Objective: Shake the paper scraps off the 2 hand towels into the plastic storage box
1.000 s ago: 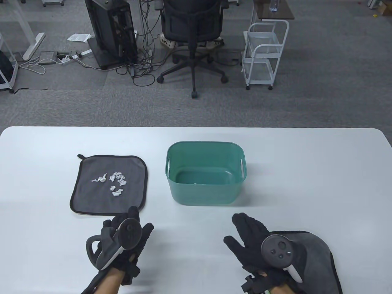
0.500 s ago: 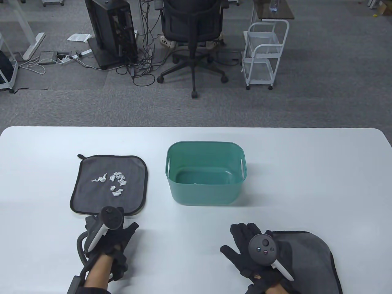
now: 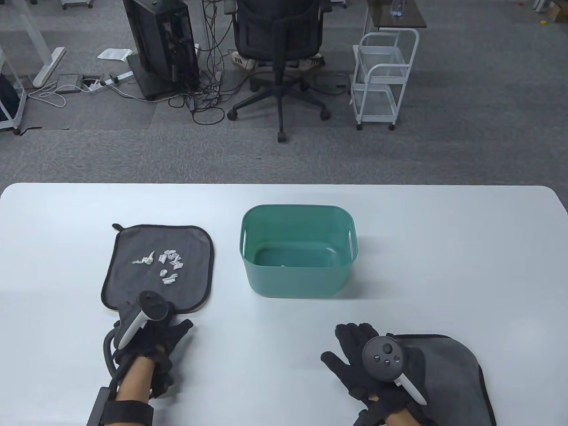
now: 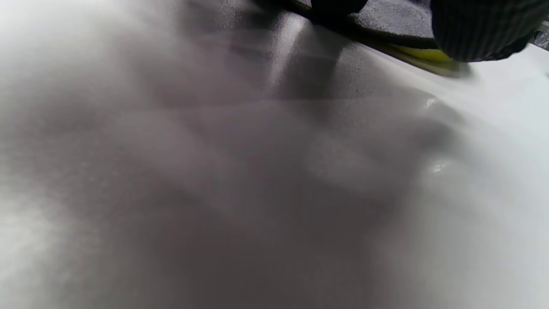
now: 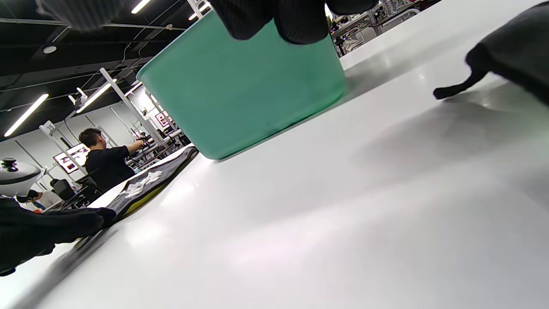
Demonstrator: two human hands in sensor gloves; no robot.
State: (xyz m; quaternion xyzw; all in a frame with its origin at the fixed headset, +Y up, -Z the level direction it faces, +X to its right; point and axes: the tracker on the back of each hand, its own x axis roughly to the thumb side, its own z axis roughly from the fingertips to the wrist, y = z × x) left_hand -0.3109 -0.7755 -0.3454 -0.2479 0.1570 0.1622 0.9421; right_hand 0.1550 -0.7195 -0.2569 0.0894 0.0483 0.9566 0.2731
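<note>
A dark grey hand towel (image 3: 186,284) lies flat at the left, with several white paper scraps (image 3: 163,264) on it. My left hand (image 3: 155,330) reaches its near edge; the tracker hides the fingertips. In the left wrist view a fingertip (image 4: 480,30) sits over the towel's edge (image 4: 394,17), where a yellow underside shows. The green plastic storage box (image 3: 297,275) stands mid-table. My right hand (image 3: 355,350) lies flat with its fingers spread, beside the second grey towel (image 3: 448,368) at the front right. No scraps show on that towel.
The white table (image 3: 399,266) spreads wide around the box. Beyond its far edge stand an office chair (image 3: 277,40) and a white wire cart (image 3: 384,80). A person (image 5: 105,161) works far off in the right wrist view.
My left hand has moved forward and to the left, up to the near edge of the left towel. My right hand has drawn back a little and then stayed put.
</note>
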